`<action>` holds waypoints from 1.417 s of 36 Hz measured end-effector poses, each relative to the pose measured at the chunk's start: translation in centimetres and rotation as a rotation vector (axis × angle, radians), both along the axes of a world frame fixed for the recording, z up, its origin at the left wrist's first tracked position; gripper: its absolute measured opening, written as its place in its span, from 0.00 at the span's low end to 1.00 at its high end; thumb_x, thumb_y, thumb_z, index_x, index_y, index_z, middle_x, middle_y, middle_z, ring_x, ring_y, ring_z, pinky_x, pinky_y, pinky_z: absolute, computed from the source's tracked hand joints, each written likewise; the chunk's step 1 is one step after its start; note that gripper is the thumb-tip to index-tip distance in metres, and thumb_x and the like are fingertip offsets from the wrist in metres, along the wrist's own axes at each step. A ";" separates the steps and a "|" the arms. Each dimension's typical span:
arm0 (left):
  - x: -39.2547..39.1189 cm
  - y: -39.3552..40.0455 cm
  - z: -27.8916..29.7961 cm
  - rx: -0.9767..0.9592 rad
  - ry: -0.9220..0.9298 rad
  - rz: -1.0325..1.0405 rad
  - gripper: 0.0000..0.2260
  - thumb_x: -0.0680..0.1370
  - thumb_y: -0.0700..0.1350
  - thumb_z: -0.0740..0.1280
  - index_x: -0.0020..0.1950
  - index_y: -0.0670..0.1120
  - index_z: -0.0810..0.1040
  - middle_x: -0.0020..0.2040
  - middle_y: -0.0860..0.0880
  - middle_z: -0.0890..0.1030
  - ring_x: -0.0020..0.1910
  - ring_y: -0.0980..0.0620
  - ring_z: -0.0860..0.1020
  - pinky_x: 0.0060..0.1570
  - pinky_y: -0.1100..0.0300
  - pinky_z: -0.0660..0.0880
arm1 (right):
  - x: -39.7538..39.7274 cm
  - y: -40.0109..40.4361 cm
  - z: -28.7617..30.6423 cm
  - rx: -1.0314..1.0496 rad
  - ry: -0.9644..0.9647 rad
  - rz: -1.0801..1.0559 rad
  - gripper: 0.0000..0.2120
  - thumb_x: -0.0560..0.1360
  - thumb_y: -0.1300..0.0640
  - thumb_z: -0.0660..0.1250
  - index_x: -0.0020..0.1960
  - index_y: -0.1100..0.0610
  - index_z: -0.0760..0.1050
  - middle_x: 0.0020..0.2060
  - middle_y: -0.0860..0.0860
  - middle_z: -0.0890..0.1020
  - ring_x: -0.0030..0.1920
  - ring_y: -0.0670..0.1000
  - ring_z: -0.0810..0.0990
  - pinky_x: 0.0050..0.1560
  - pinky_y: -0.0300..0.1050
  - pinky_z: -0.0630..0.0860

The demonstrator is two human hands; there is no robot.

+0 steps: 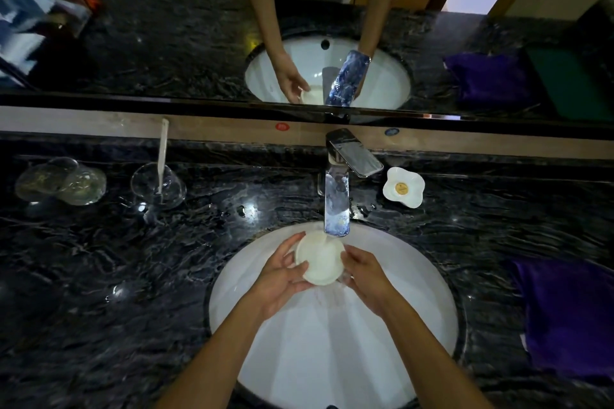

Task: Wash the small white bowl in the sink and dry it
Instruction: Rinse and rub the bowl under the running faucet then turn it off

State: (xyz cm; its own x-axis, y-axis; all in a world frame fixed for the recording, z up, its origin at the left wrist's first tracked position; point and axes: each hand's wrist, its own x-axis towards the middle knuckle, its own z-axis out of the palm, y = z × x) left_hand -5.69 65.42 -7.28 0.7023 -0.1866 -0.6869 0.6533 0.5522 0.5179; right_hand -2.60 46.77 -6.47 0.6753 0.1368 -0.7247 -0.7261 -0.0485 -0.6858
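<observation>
The small white bowl point(319, 259) is held over the white oval sink point(332, 359), right under the spout of the chrome faucet point(337, 206). Water runs from the spout onto the bowl's far rim and spills down into the basin. My left hand point(282, 279) grips the bowl's left side with fingers curled over the rim. My right hand point(367, 279) holds its right side. A purple cloth point(564, 319) lies flat on the dark marble counter to the right of the sink.
A flower-shaped white soap dish point(403, 188) sits right of the faucet. At the back left stand a glass tumbler with a toothbrush point(159, 183) and two upturned glasses point(61, 181). A mirror point(199, 26) runs along the wall behind the counter.
</observation>
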 end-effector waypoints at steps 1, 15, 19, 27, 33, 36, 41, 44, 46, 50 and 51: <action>0.0 0.0 0.0 0.002 -0.005 0.003 0.27 0.77 0.28 0.66 0.71 0.51 0.73 0.69 0.45 0.74 0.65 0.40 0.76 0.54 0.40 0.81 | 0.0 -0.1 0.3 -0.001 -0.019 0.004 0.13 0.85 0.61 0.58 0.60 0.54 0.80 0.53 0.50 0.86 0.53 0.51 0.84 0.50 0.45 0.83; 0.0 -0.1 -0.1 0.008 0.065 -0.088 0.18 0.81 0.30 0.62 0.68 0.44 0.74 0.66 0.37 0.77 0.60 0.35 0.81 0.49 0.45 0.83 | 1.2 -0.5 1.4 -0.141 -0.125 0.092 0.12 0.83 0.57 0.63 0.62 0.59 0.80 0.57 0.56 0.85 0.54 0.54 0.84 0.51 0.48 0.85; 0.2 0.7 -0.1 0.056 0.070 -0.111 0.19 0.81 0.36 0.66 0.72 0.44 0.72 0.66 0.35 0.78 0.61 0.33 0.80 0.53 0.43 0.82 | 0.7 -0.6 0.6 -0.095 -0.010 0.045 0.13 0.85 0.60 0.59 0.64 0.63 0.77 0.53 0.58 0.85 0.48 0.53 0.85 0.44 0.42 0.84; 0.6 1.2 -0.1 0.211 0.001 -0.163 0.23 0.78 0.37 0.70 0.71 0.51 0.72 0.66 0.39 0.76 0.61 0.38 0.80 0.53 0.46 0.83 | -1.2 -0.1 -0.9 -0.038 0.025 -0.034 0.14 0.85 0.58 0.59 0.63 0.58 0.81 0.56 0.61 0.86 0.64 0.68 0.79 0.68 0.69 0.71; 0.1 0.8 -0.2 0.201 -0.026 -0.078 0.20 0.79 0.34 0.67 0.71 0.43 0.72 0.68 0.43 0.77 0.62 0.45 0.80 0.50 0.55 0.83 | -0.9 0.0 1.0 0.020 -0.062 -0.031 0.14 0.84 0.62 0.59 0.63 0.53 0.81 0.58 0.51 0.86 0.60 0.51 0.84 0.59 0.48 0.81; -0.2 0.7 -0.2 0.134 -0.021 -0.054 0.19 0.79 0.34 0.67 0.70 0.41 0.73 0.65 0.42 0.80 0.61 0.42 0.81 0.51 0.51 0.83 | -0.4 -0.1 2.1 -0.020 -0.052 -0.010 0.14 0.84 0.60 0.60 0.62 0.51 0.81 0.56 0.49 0.87 0.57 0.49 0.85 0.53 0.40 0.82; -0.8 0.7 -0.7 0.105 0.028 -0.057 0.21 0.78 0.34 0.69 0.70 0.40 0.72 0.65 0.39 0.81 0.61 0.38 0.81 0.58 0.43 0.81 | 0.8 -1.2 3.4 -0.109 -0.032 0.007 0.15 0.85 0.58 0.57 0.61 0.60 0.81 0.56 0.58 0.86 0.56 0.56 0.85 0.53 0.44 0.82; -0.9 0.6 -0.5 0.086 0.039 -0.057 0.21 0.78 0.33 0.69 0.71 0.40 0.72 0.65 0.39 0.81 0.61 0.38 0.81 0.55 0.45 0.82 | 1.4 -1.7 4.4 -0.208 -0.117 0.011 0.13 0.85 0.55 0.59 0.55 0.58 0.82 0.53 0.56 0.86 0.55 0.57 0.83 0.59 0.53 0.79; -1.0 0.6 -0.2 0.071 0.037 -0.047 0.21 0.78 0.33 0.68 0.71 0.40 0.72 0.65 0.38 0.80 0.61 0.38 0.81 0.52 0.48 0.83 | 2.1 -1.9 5.7 -0.231 -0.216 -0.010 0.13 0.84 0.52 0.60 0.51 0.55 0.82 0.49 0.53 0.86 0.52 0.55 0.83 0.58 0.55 0.78; -0.8 0.6 0.4 0.067 0.027 -0.036 0.20 0.79 0.33 0.67 0.71 0.39 0.71 0.65 0.39 0.80 0.61 0.38 0.81 0.51 0.49 0.83 | 3.9 -1.2 9.6 -0.145 -0.383 -0.087 0.16 0.84 0.49 0.59 0.48 0.55 0.83 0.46 0.54 0.86 0.47 0.53 0.83 0.53 0.52 0.80; -0.8 0.6 0.5 0.063 0.026 -0.034 0.20 0.79 0.33 0.67 0.71 0.39 0.72 0.65 0.39 0.80 0.61 0.38 0.81 0.52 0.48 0.83 | 4.3 -0.9 10.7 -0.121 -0.418 -0.089 0.17 0.83 0.47 0.59 0.49 0.56 0.83 0.46 0.55 0.86 0.46 0.52 0.83 0.52 0.50 0.80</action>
State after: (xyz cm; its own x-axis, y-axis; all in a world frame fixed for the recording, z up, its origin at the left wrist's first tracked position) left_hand -6.46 65.99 -6.74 0.6779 -0.1655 -0.7163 0.6849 0.4964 0.5334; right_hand 1.74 45.85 4.18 0.9192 -0.0040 -0.3938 -0.3923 -0.0966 -0.9147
